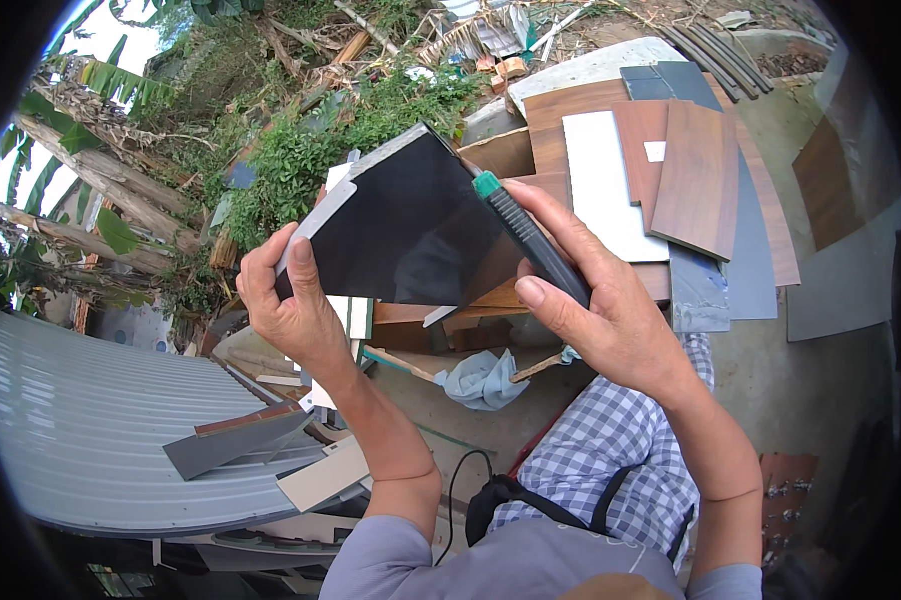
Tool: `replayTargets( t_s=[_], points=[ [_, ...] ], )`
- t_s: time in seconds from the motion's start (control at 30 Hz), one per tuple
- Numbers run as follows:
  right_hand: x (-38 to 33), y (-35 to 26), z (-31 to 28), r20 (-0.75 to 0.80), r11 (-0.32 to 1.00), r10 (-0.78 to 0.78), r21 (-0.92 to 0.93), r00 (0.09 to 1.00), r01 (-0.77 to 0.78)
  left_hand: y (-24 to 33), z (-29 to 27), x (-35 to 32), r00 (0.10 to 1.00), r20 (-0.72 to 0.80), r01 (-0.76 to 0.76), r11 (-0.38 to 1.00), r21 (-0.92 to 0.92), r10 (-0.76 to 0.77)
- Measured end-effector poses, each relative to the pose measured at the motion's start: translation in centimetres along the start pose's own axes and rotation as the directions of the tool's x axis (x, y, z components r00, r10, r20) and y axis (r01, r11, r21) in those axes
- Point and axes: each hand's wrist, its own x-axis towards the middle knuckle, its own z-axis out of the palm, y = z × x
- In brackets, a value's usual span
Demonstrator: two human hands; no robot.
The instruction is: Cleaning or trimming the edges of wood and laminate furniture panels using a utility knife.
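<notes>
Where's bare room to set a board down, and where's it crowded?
Looks free: concrete floor between the checked trousers and the grey panel at right; corrugated sheet, left of the dark grey board. Crowded: the overlapping board stack beyond the right hand, and the sheet's right edge, where offcuts gather.

Head-worn left fisheye, facing down and forward from above; hands (620,322) near, mid-frame.

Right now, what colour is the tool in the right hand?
The tool is black with a green end; head view shows it best.
</notes>
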Motion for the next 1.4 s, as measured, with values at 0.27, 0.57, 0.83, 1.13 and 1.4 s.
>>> replayTargets(
  t_s=[0.27, 0.57, 0.83, 1.13, 1.4],
  points=[
    [-0.2, 1.3, 0.9, -0.051, 0.994, -0.081, -0.079, 0.995, 0.077, 0.4, -0.5, -0.6, 1.0, -0.011, -0.01, 0.999, 0.045, 0.01],
    [-0.2, 6.7, 0.3, -0.066, 0.981, 0.048, -0.183, 0.997, -0.06, 0.3, 0.4, -0.3, 0.998, -0.051, 0.032, 0.999, -0.003, -0.032],
    [-0.5, 12.5, -0.4, -0.05, 0.966, 0.218, -0.128, 0.975, -0.223, 0.5, 1.0, 0.2, 0.997, -0.071, 0.033, 0.998, 0.053, -0.029],
    [-0.9, 16.3, -1.8, -0.015, 0.834, 0.551, -0.009, 0.834, -0.551, 0.4, 0.9, 0.1, 0.996, -0.073, 0.043, 0.998, 0.036, -0.04],
    [-1.0, 16.5, -1.3, -0.058, 0.945, 0.31, -0.093, 0.949, -0.315, 0.2, 0.2, -0.2, 0.998, -0.043, 0.041, 0.999, 0.007, -0.041]
  ],
)
